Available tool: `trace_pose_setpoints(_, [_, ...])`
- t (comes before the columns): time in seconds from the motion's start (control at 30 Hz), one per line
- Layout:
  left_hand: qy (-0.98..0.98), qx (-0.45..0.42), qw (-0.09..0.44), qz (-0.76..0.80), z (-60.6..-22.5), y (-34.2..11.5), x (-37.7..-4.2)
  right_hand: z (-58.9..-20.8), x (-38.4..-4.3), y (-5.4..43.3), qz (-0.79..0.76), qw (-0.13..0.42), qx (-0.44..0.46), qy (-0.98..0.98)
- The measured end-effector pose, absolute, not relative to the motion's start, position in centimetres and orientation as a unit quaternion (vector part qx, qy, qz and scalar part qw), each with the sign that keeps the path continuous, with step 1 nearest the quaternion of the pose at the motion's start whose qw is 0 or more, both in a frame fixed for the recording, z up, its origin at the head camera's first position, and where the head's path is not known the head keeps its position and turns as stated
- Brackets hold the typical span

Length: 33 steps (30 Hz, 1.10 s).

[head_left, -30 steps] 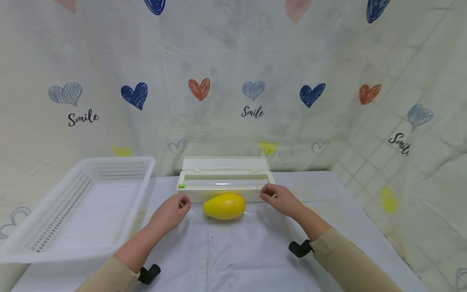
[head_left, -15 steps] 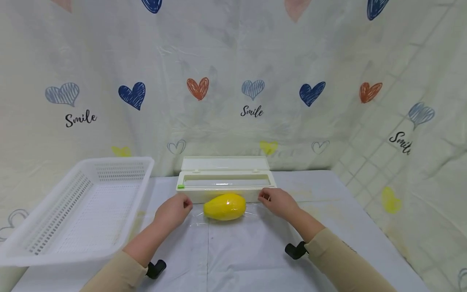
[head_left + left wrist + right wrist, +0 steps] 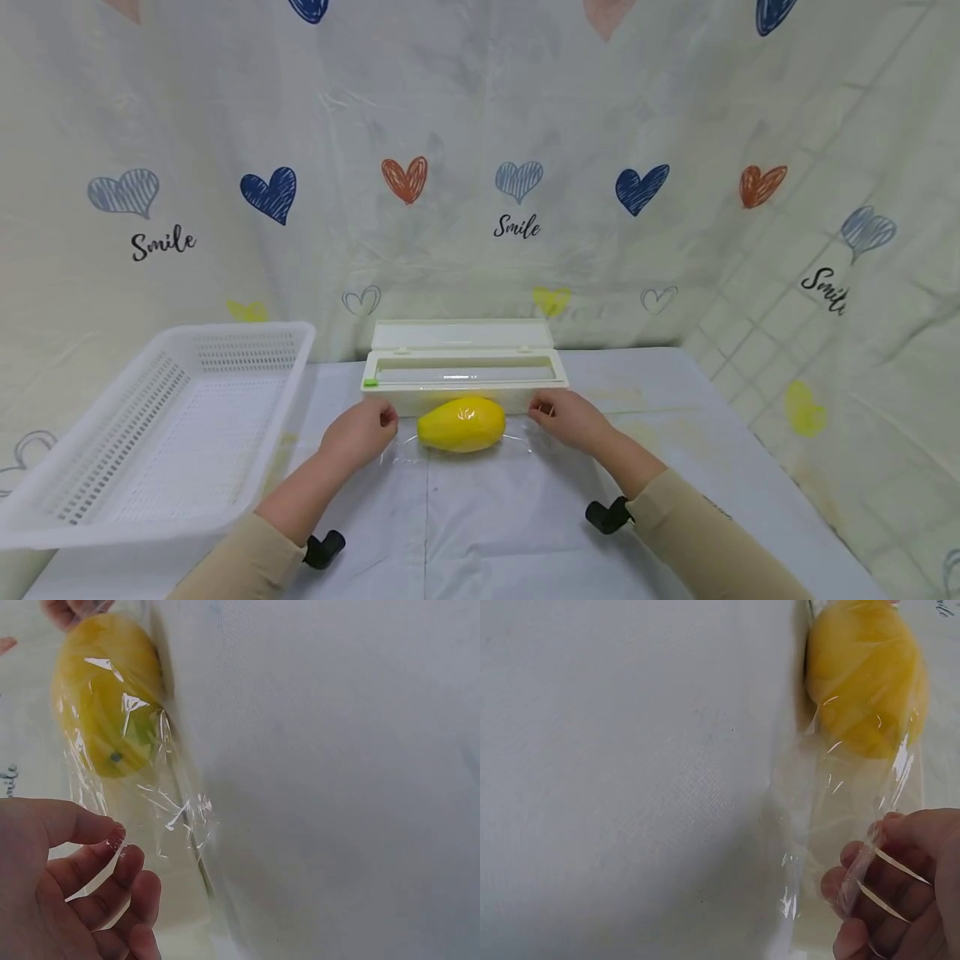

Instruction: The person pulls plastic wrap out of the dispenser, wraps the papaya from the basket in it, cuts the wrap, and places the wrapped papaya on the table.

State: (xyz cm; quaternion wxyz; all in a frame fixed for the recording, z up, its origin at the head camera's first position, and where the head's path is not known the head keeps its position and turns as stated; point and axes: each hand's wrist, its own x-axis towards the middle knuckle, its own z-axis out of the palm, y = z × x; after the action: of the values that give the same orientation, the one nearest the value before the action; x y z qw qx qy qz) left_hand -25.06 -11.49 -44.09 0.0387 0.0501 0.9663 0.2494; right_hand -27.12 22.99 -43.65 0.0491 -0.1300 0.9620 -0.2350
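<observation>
My left hand (image 3: 362, 432) and right hand (image 3: 572, 419) each pinch clear film (image 3: 176, 814) beyond either end of the film-covered yellow fruit (image 3: 461, 425), which sits on the worktop (image 3: 495, 517) before the open-lidded white dispenser box (image 3: 396, 404); the white basket (image 3: 202, 433) stands to my left.

The person is wearing beige sleeves, the left sleeve (image 3: 238, 560) and the right sleeve (image 3: 712, 537) showing the same plain cloth. Both are ending in straight cuffs on the forearm, leaving the left hand (image 3: 360, 432) and the right hand (image 3: 573, 421) bare. A short, thin dark mark, too small to make out, is showing along the upper edge of the right sleeve. Beside the cuffs, a black left wrist camera (image 3: 325, 551) and a matching right wrist camera (image 3: 607, 517) are jutting inward, both having a bent, elbow-like body with a blunt, rounded end.
</observation>
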Motion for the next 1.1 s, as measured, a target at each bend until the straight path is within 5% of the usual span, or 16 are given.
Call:
trace_pose_setpoints(0.2, [0.965,0.045,0.053,0.255,-44.0,-11.2,-24.8,-43.2,-26.8,23.4,-0.280,0.049,-0.108,0.953])
trace_pose_setpoints(0.37, [0.965,0.036,0.054,0.256,-43.9,-11.0,-24.6,-42.3,-25.7,23.7,-0.263,-0.036,-0.111,0.958])
trace_pose_setpoints(0.53, [0.964,0.035,0.057,0.258,-43.9,-11.0,-24.6,-41.7,-24.4,22.2,-0.212,-0.103,-0.239,0.942])
trace_pose_setpoints(0.73, [0.963,0.037,0.055,0.261,-43.7,-11.1,-24.7,-42.1,-24.3,19.3,-0.089,-0.103,-0.400,0.906])
trace_pose_setpoints(1.1, [0.966,0.031,0.062,0.249,-44.0,-12.1,-25.0,-42.9,-25.6,17.9,-0.052,-0.095,-0.423,0.900])
